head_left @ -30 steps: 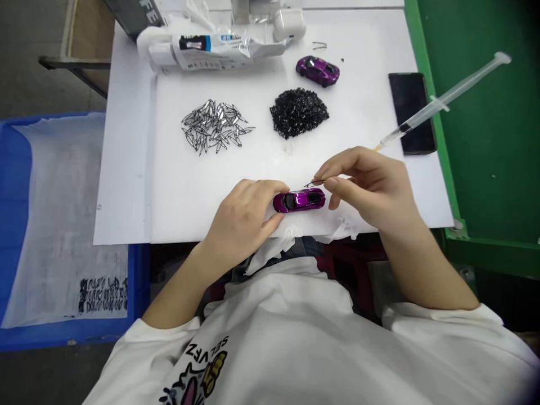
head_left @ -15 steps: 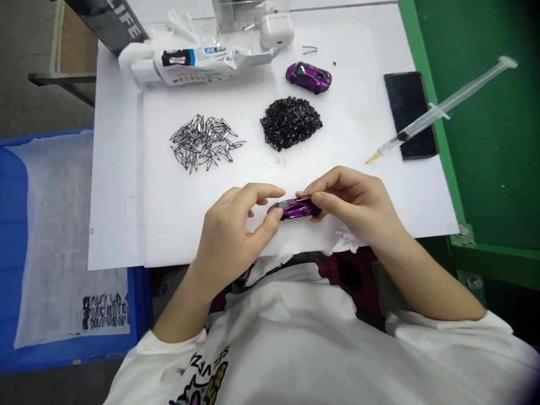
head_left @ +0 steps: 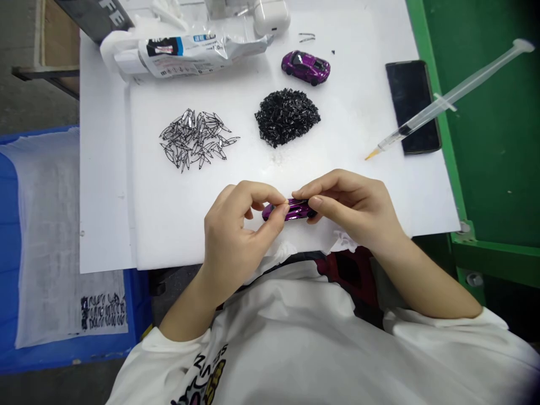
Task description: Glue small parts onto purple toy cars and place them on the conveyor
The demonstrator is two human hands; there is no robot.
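Note:
A small purple toy car [head_left: 291, 210] is held just above the near edge of the white board [head_left: 177, 197], pinched between both hands. My left hand [head_left: 236, 230] grips its left end with thumb and forefinger. My right hand [head_left: 354, 205] pinches its right end and top; the thin clear part it held earlier is hidden under the fingertips. A second purple toy car [head_left: 306, 66] rests at the back of the board.
A pile of clear, black-edged parts [head_left: 194, 138] and a heap of small black parts [head_left: 287, 115] lie mid-board. A syringe [head_left: 447, 98] lies across a black phone [head_left: 412, 106] at right. A crumpled glue tube [head_left: 185, 48] sits at the back. A blue bin [head_left: 25, 236] stands left.
My right hand brought the thin part down onto the car. My left hand closed its thumb and forefinger on the car's left end, and both hands now pinch it.

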